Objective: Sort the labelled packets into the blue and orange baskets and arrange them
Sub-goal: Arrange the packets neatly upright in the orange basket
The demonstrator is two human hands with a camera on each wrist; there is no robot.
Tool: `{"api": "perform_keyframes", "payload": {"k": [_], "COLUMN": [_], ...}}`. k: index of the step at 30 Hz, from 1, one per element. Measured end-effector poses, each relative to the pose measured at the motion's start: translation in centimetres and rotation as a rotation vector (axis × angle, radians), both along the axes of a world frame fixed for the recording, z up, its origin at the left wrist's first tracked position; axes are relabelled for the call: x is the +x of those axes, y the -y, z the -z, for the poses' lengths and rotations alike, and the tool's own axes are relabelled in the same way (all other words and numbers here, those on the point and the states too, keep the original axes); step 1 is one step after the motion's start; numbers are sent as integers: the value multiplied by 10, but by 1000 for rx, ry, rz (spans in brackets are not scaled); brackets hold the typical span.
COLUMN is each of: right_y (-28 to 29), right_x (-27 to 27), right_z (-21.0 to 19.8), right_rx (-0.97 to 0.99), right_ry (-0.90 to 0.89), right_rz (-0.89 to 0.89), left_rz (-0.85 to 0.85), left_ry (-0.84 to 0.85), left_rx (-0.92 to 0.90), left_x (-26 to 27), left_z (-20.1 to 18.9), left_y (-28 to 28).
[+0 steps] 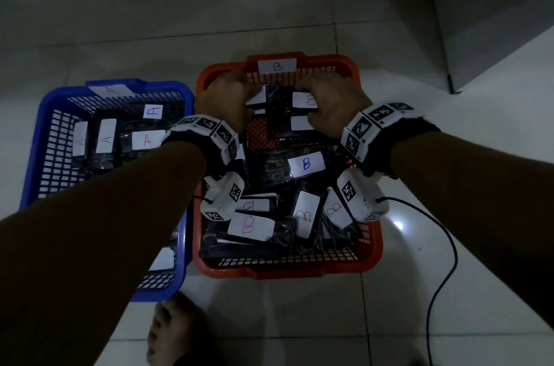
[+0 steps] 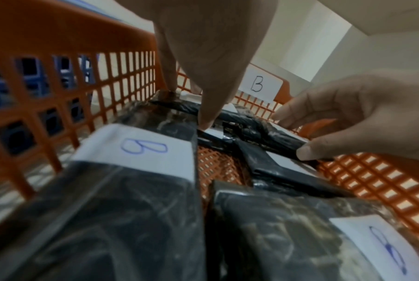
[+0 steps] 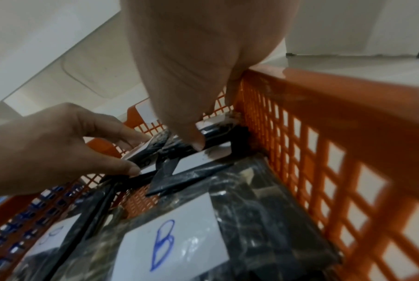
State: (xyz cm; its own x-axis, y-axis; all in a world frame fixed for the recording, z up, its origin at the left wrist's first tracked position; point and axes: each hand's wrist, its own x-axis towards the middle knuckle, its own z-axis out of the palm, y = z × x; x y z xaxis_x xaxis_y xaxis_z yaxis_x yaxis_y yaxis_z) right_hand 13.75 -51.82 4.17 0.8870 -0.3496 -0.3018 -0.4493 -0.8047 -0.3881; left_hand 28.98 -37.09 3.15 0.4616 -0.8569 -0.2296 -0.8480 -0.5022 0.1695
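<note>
- Orange basket (image 1: 371, 241): rigid plastic with lattice walls and a finer mesh floor, squarish with rounded corners; a white paper tag (image 1: 277, 66) marked "B" sits on its far rim.
- Blue basket (image 1: 33, 161): same moulded lattice plastic, just beside the orange one on its left, with a white "A" tag (image 1: 111, 91) on the far rim.
- B packets (image 1: 299, 166): flat, rectangular, wrapped in glossy, crinkled black film, each with a white paper label lettered "B" in blue or red; they lie jumbled and overlapping inside the orange basket, mostly in its near half, with a patch of bare mesh floor showing in the middle.
- A packets (image 1: 141, 140): the same black wrapped slabs with white "A" labels, lying in the blue basket, several side by side.
- Left hand (image 1: 223, 95): at the far end of the orange basket, fingers and thumb curled round the edges of a black packet (image 2: 179, 108) there.
- Right hand (image 1: 331, 101): also at the far end, thumb and fingers pinching a thin black packet (image 2: 270, 133) by its edges.
- The two held packets lie next to each other against the far wall.
- Floor (image 1: 449, 290): pale, shiny square tiles; a black cable (image 1: 449, 245) trails across them to the right of the orange basket.
</note>
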Motion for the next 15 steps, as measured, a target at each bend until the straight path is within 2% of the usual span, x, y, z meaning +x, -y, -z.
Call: {"api": "perform_keyframes", "payload": {"k": [9, 15], "right_y": [-5, -8], "right_x": [-16, -12], "right_z": [2, 10], "right_rx": [32, 56], "right_ry": [13, 50], "right_rz": [-178, -167], "left_rz": [-30, -62], "left_ry": [-24, -14], "left_rx": [-24, -16], "left_x": [-3, -7], "left_z": [-5, -4], "left_y": [-5, -8]}}
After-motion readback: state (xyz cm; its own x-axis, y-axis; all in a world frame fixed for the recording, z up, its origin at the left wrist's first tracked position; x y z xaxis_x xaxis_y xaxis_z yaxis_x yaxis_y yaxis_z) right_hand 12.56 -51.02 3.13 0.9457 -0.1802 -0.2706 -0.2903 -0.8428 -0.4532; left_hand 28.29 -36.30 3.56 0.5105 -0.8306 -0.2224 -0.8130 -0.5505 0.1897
